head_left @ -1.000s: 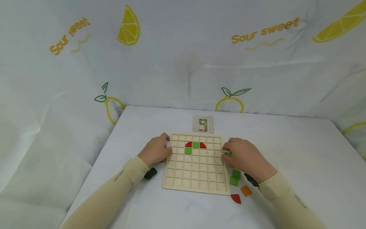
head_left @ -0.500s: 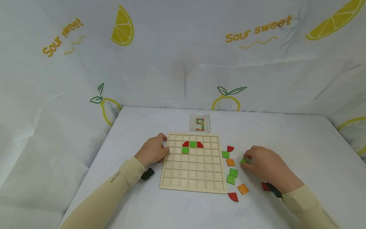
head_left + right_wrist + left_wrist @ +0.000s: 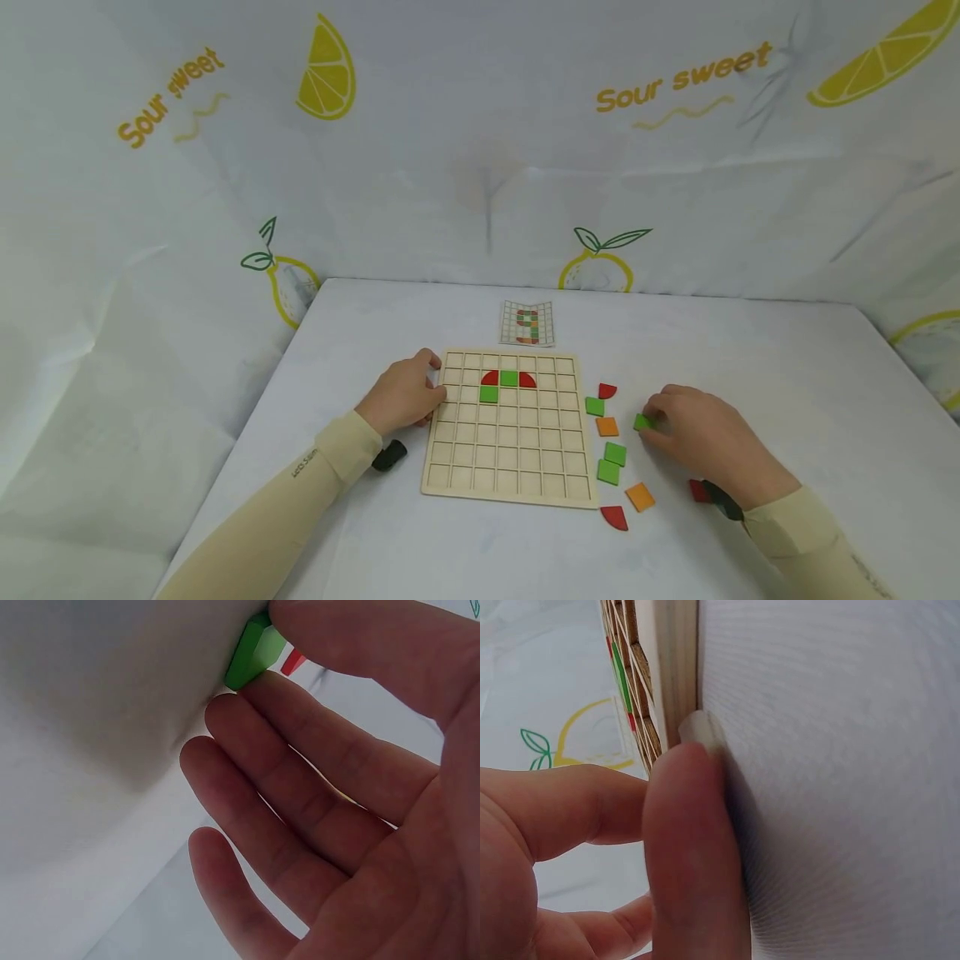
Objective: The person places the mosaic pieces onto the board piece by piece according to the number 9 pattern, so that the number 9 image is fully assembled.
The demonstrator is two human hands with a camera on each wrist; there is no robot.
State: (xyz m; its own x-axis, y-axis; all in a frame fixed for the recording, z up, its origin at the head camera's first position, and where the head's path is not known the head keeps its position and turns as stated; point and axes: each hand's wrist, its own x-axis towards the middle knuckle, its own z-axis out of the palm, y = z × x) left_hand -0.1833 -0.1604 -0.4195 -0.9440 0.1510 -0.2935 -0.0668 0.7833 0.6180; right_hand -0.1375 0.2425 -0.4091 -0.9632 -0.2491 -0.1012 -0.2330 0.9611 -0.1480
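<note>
L hand (image 3: 401,396) is at the L edge of the wooden grid board (image 3: 510,454), fingers loosely bent, thumb tip touching the board's side right down nr the white tabletop (image 3: 750,358); board lies flat, not lifted. R hand (image 3: 686,421) has a green sq. tile (image 3: 643,422) pinched btwn thumb & index, low over the table R of the board; its other fingers are slightly bent & hold nothing, per R wrist cam. On the board, 2nd row from far side: red qtr-circle (image 3: 490,378), green sq. (image 3: 509,378), 2nd red qtr-circle (image 3: 528,380), side by side; another green sq. (image 3: 489,394) sits directly below the leftmost red. Loose pcs btwn board & R hand, far to near: red qtr-circle pc (image 3: 607,391), green pc (image 3: 595,407), orange sq. (image 3: 607,427), two green tiles (image 3: 615,454) touching, 2nd orange sq. (image 3: 641,497), red wedge (image 3: 614,517) just beside the board's near R corner. One more red pc (image 3: 700,492) is part-hidden by the R wrist. Pattern card (image 3: 527,323) w/ a 9-like figure lies just beyond the board. Lemon-print backdrop (image 3: 480,208) behind.
</note>
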